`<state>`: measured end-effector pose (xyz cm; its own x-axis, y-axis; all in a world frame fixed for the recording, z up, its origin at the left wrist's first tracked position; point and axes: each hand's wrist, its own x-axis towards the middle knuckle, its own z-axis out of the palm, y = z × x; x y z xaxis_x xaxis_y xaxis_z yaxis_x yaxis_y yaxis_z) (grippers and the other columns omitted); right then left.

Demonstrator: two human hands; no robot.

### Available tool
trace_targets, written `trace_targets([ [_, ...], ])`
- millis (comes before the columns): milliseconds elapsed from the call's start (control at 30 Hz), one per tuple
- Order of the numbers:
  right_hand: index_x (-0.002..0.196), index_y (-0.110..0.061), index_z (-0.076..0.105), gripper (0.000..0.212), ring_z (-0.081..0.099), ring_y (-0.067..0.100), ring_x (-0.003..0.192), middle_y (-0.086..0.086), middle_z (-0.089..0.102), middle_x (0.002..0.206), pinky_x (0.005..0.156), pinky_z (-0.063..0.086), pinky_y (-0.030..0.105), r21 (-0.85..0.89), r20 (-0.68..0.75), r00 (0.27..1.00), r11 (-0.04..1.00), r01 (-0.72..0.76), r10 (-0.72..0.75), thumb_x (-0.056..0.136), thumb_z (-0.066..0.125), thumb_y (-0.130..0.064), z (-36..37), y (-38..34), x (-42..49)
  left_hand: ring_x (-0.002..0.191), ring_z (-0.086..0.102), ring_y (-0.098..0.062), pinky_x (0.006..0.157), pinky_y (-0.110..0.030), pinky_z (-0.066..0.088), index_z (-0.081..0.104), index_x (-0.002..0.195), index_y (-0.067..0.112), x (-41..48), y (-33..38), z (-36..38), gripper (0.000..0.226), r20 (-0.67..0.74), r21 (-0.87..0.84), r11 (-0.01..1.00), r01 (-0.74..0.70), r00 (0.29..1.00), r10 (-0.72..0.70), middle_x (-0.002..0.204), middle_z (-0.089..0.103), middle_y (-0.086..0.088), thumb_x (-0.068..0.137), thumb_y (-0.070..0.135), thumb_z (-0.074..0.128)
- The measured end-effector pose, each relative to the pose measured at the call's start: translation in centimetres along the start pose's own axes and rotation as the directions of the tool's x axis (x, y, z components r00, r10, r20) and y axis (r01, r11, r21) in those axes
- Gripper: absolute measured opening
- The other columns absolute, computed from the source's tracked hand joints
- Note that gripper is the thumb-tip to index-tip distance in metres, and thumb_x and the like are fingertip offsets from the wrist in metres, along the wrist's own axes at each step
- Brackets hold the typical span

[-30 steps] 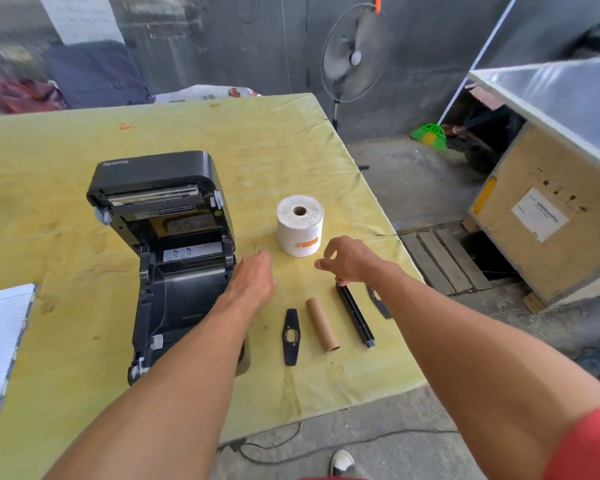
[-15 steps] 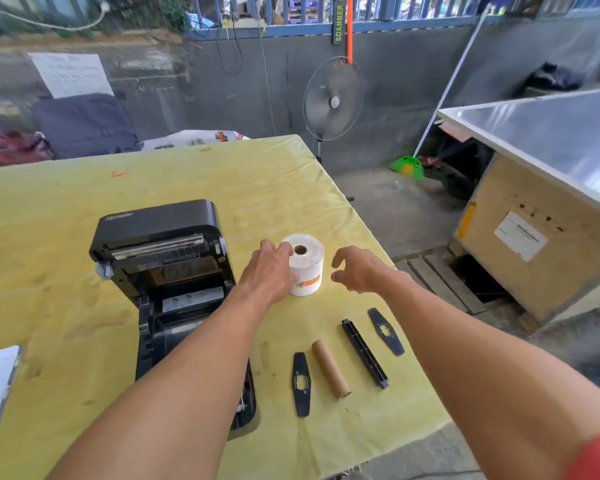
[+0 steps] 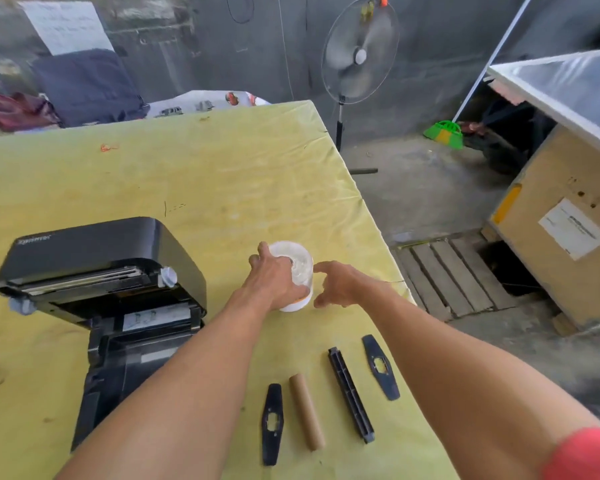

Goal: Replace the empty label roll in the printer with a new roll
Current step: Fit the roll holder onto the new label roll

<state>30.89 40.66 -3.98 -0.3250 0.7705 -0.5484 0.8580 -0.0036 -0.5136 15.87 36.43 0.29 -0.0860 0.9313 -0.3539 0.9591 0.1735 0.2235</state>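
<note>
Gripping the new label roll (image 3: 299,263) with my left hand (image 3: 274,282), fingers curled over its top, I have it standing on end right of the open printer (image 3: 94,258). My right hand (image 3: 343,285) hovers spread just beside it, likely to share the lift.

— What is behind the yellow-covered table (image 3: 187,174)?
— A grey concrete wall (image 3: 430,36), with a white sheet of paper (image 3: 66,26) stuck to it at the left and a dark blue bag (image 3: 87,86) slumped below that.
— And to the right?
— A pedestal fan (image 3: 360,56) stands on the bare concrete floor (image 3: 423,188) just past the table's far corner (its blades are a blur). A green broom head (image 3: 444,134) lies near the wall. Nearer, a plywood crate (image 3: 548,271) with a white label (image 3: 573,228) sits beside a wooden pallet (image 3: 447,275).
— The light?
— Even and soft, with faint shadows.
</note>
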Motion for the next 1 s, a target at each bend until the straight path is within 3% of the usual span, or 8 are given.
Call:
trace_targets([
  [200, 0.139, -0.038, 0.049, 0.075, 0.068, 0.021, 0.094, 0.0, 0.071, 0.112, 0.079, 0.056, 0.037, 0.452, 0.089, 0.991, 0.891, 0.049, -0.1, 0.075, 0.085, -0.026, -0.3, 0.7, 2.1, 0.11, 0.048, -0.033, 0.077, -0.035, 0.045, 0.063, 0.113, 0.009, 1.7, 0.3, -0.6, 0.055, -0.069, -0.248, 0.958, 0.141, 0.984, -0.163, 0.128, 0.04, -0.017, 0.074, 0.047, 0.071],
  [300, 0.142, -0.042, 0.046, 0.082, 0.069, 0.02, 0.102, -0.001, 0.069, 0.12, 0.09, 0.056, 0.042, 0.588, 0.095, 0.987, 0.808, 0.05, -0.13, 0.073, 0.088, -0.029, -1.2, 0.8, 2.5, 0.074, 0.057, -0.027, 0.059, -0.037, 0.046, 0.064, 0.09, 0.0, 2.0, -0.4, -1.4, 0.05, -0.071, -0.497, 0.848, 0.186, 0.965, -0.253, 0.092, 0.053, -0.016, 0.075, 0.047, 0.072],
  [400, 0.143, -0.04, 0.047, 0.084, 0.069, 0.019, 0.104, -0.006, 0.068, 0.12, 0.093, 0.054, 0.043, 0.687, 0.116, 0.98, 0.726, 0.04, -0.164, 0.072, 0.09, -0.027, -1.9, 0.3, 2.6, 0.089, 0.065, -0.028, 0.077, -0.044, 0.057, 0.065, 0.107, 0.005, 1.6, -1.8, -1.3, 0.048, 0.078, -0.832, 0.496, 0.249, 0.938, -0.339, 0.1, 0.066, -0.007, 0.078, 0.043, 0.074],
  [467, 0.142, -0.036, 0.05, 0.082, 0.069, 0.02, 0.101, -0.005, 0.069, 0.116, 0.096, 0.054, 0.045, 0.71, 0.107, 0.981, 0.703, 0.039, -0.162, 0.071, 0.09, -0.028, -2.4, -0.2, 2.4, 0.098, 0.066, -0.03, 0.086, -0.049, 0.055, 0.063, 0.115, 0.012, 1.0, -2.5, -0.7, 0.045, 0.188, -0.927, 0.257, 0.273, 0.932, -0.311, 0.111, 0.068, -0.01, 0.082, 0.041, 0.071],
  [533, 0.139, -0.034, 0.054, 0.078, 0.07, 0.02, 0.091, -0.001, 0.072, 0.109, 0.094, 0.056, 0.042, 0.675, 0.083, 0.986, 0.737, 0.049, -0.142, 0.07, 0.091, -0.031, -3.1, -1.0, 1.8, 0.098, 0.066, -0.03, 0.086, -0.05, 0.052, 0.063, 0.109, 0.02, 0.3, -2.7, -0.2, 0.033, 0.242, -0.947, 0.142, 0.287, 0.932, -0.27, 0.109, 0.069, -0.009, 0.086, 0.044, 0.066],
  [700, 0.128, -0.032, 0.061, 0.063, 0.056, 0.021, 0.069, 0.003, 0.064, 0.083, 0.07, 0.051, 0.034, 0.537, -0.001, 0.994, 0.839, 0.09, -0.106, 0.072, 0.087, -0.043, -4.7, -3.4, -1.0, 0.083, 0.061, -0.026, 0.078, -0.04, 0.046, 0.063, 0.094, 0.026, -1.3, -2.7, -0.4, 0.025, 0.25, -0.955, 0.09, 0.284, 0.928, -0.276, 0.089, 0.066, -0.005, 0.086, 0.048, 0.055],
  [933, 0.113, -0.035, 0.068, 0.051, 0.055, 0.023, 0.069, 0.004, 0.065, 0.084, 0.08, 0.059, 0.043, 0.505, -0.108, 0.991, 0.854, 0.125, -0.082, 0.069, 0.082, -0.055, -6.2, -3.8, -5.9, 0.095, 0.054, -0.008, 0.096, -0.049, 0.034, 0.068, 0.097, 0.024, -3.1, -2.6, -0.8, 0.025, 0.137, -0.98, 0.128, 0.155, 0.981, -0.139, 0.103, 0.065, 0.007, 0.083, 0.044, 0.062],
  [1000, 0.105, -0.041, 0.071, 0.046, 0.057, 0.02, 0.067, 0.001, 0.065, 0.084, 0.082, 0.061, 0.045, 0.474, -0.123, 0.99, 0.872, 0.12, -0.07, 0.065, 0.08, -0.061, -6.4, -4.0, -7.4, 0.098, 0.058, -0.013, 0.09, -0.049, 0.041, 0.07, 0.1, 0.024, -3.8, -2.6, -1.0, 0.03, 0.108, -0.986, 0.119, 0.119, 0.989, -0.098, 0.104, 0.067, 0.006, 0.081, 0.046, 0.066],
])
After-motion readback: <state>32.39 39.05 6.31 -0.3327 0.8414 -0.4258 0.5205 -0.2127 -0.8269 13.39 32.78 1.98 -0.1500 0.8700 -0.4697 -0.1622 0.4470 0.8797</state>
